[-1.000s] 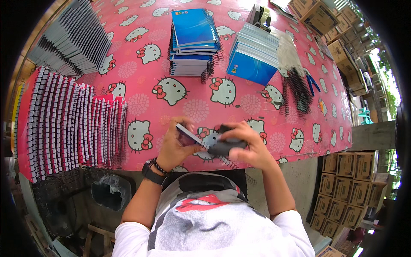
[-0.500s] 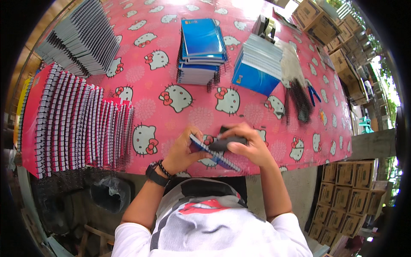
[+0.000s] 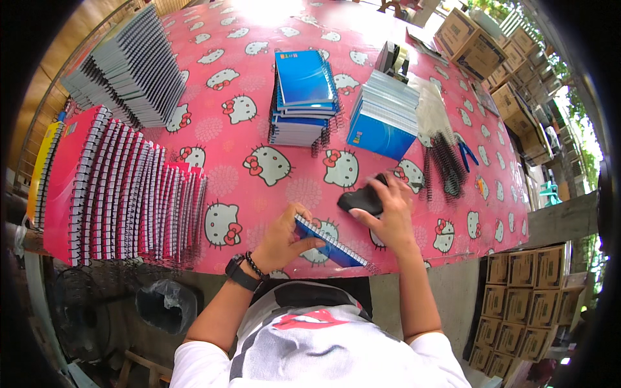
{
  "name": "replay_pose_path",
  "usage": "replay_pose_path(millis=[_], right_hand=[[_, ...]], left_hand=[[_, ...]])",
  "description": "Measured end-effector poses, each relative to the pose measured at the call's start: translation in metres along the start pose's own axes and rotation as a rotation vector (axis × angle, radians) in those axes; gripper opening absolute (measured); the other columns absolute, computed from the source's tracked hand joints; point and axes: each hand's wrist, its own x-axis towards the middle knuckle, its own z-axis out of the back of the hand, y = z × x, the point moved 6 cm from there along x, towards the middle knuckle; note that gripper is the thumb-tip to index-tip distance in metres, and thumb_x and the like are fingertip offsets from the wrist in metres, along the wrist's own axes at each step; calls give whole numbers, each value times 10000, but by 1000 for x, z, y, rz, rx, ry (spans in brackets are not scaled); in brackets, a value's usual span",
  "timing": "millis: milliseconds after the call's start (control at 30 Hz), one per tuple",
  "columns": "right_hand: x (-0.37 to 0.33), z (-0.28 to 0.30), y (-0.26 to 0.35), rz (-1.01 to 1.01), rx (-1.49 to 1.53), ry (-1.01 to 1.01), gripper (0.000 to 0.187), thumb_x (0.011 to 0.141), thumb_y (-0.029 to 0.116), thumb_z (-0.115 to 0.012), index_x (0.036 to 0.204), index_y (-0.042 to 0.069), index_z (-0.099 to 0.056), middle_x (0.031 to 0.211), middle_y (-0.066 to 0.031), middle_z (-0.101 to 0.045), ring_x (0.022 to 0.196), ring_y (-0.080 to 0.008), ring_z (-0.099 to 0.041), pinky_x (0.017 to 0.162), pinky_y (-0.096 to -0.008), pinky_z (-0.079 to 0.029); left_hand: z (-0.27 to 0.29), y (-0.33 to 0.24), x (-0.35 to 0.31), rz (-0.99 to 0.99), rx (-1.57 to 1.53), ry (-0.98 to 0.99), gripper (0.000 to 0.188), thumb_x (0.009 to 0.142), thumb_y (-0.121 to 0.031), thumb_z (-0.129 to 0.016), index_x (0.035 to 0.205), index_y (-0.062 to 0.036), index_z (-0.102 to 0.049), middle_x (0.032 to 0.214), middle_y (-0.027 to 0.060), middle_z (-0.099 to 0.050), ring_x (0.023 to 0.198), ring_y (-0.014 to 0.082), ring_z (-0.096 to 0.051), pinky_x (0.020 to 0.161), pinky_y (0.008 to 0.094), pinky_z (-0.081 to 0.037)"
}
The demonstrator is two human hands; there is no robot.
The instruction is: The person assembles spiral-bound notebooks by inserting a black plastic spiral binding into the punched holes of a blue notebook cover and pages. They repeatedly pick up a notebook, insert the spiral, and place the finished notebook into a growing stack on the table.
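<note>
Notebook first: blue, spiral-bound, lying at the near edge of the table. I see my left hand clenched on its left end, thumb on the cover. My right hand grips a black tool just above the notebook, fingers curled round it. Black coils lie to the right.

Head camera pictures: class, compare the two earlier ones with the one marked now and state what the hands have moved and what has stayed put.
The right hand has carried the black tool away from the blue notebook, out onto the table to the right. The left hand still holds the notebook, now tilted on edge at the table's near rim. The red notebooks, the blue stacks and the black spirals have not moved.
</note>
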Motion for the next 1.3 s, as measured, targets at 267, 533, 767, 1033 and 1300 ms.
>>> replay_pose_path(millis=[267, 533, 767, 1033, 1300], right_hand=[[-9, 39, 53, 24, 830, 89, 346, 762, 141, -752, 1065, 31, -626, 955, -114, -640, 868, -238, -603, 748, -317, -488], [-11, 46, 57, 68, 854, -34, 214, 777, 124, -742, 906, 9, -617, 798, -95, -594, 728, -233, -564, 631, -322, -459], [-6, 50, 64, 219, 750, -51, 183, 790, 129, -721, 865, 9, -606, 763, -96, -568, 692, -250, -539, 621, -327, -450], [11, 58, 64, 226, 723, -14, 407, 807, 185, -710, 1135, 4, -549, 1074, -172, -590, 955, -335, -544, 839, -391, -442], [9, -20, -37, -39, 405, 123, 459, 748, 161, -747, 1154, 44, -567, 1113, -170, -572, 1055, -332, -533, 917, -414, -428]], left_hand=[[-15, -46, 30, -62, -104, -65, 260, 791, -54, -728, 968, -26, -540, 868, 65, -597, 809, 141, -605, 709, 270, -499], [-13, -61, 32, -65, -111, -123, 205, 760, -52, -754, 888, -21, -597, 820, 50, -635, 741, 100, -608, 669, 244, -507], [-7, -72, 26, 26, -40, -104, 219, 736, -7, -769, 854, -28, -586, 871, 44, -643, 823, 93, -599, 713, 240, -491], [26, -79, 49, -93, 5, -336, 289, 792, -147, -766, 932, -36, -540, 900, 66, -605, 762, 92, -570, 666, 233, -487], [111, -74, 130, -154, -208, -804, 351, 853, -182, -698, 1085, -13, -496, 961, 58, -526, 819, 129, -518, 658, 321, -476]])
